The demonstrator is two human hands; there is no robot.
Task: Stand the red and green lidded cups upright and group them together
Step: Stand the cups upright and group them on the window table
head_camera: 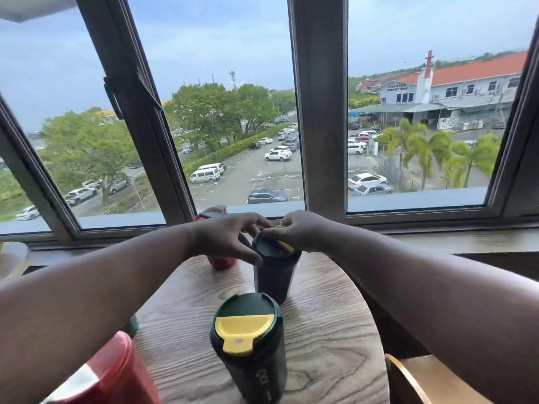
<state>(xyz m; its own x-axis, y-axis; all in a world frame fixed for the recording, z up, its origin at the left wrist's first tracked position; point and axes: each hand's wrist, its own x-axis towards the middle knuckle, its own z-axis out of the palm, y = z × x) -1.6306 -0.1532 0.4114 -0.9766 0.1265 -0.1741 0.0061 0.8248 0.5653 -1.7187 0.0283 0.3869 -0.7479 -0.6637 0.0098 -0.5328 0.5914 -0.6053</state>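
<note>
Both hands on the far green cup at frame centre.

My left hand (230,240) and right hand (297,231) pinch its lid; far green cup (275,275) upright, near green cup (250,345) directly below.

2 cups (275,275) stand on the table (320,330), 1 behind the other.

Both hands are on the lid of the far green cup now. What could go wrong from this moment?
1. Both hands grip only the lid of the far green cup; its body is unsupported, so it might tip.
2. The left forearm passes close above the red cup at the table edge and could knock it off.
3. The near green cup stands close by and may be bumped.
</note>
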